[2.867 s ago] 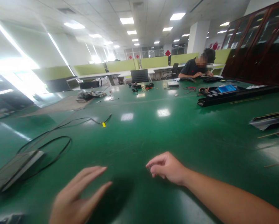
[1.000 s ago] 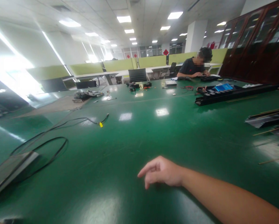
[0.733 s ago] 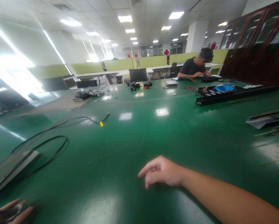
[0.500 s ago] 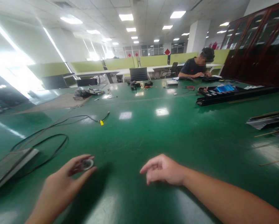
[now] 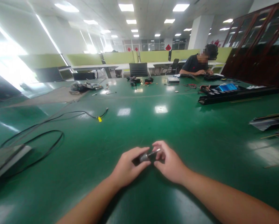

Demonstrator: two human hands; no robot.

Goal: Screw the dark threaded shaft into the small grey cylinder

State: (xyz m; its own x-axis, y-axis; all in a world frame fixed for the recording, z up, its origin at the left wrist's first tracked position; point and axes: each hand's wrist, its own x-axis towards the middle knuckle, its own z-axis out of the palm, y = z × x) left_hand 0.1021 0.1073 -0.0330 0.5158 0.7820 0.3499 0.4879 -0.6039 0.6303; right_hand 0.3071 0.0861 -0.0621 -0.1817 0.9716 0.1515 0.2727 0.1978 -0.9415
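Note:
My left hand [image 5: 126,166] is closed, holding a small round silver metal piece [image 5: 144,157] between thumb and fingers. A thin, light rod-like part [image 5: 154,152] sticks out from this piece, slanting up to the right. Just right of it is my right hand [image 5: 170,163], with thumb and fingers apart and curved around the rod's far end. Whether those fingers touch the rod is hard to make out. Both hands are close together, over the green table [image 5: 139,129]. Blur hides the fine detail of the piece.
At left lie a flat grey box [image 5: 10,157] and a black cable [image 5: 60,132] with a yellow tag [image 5: 99,119]. A long black channel [image 5: 237,95] and metal strips [image 5: 267,123] lie at right. Across the table, a person [image 5: 197,67] works with both hands.
My left hand has moved right with the silver piece and turned it, so the rod-like part shows. My right hand has shifted slightly toward it and spread its fingers.

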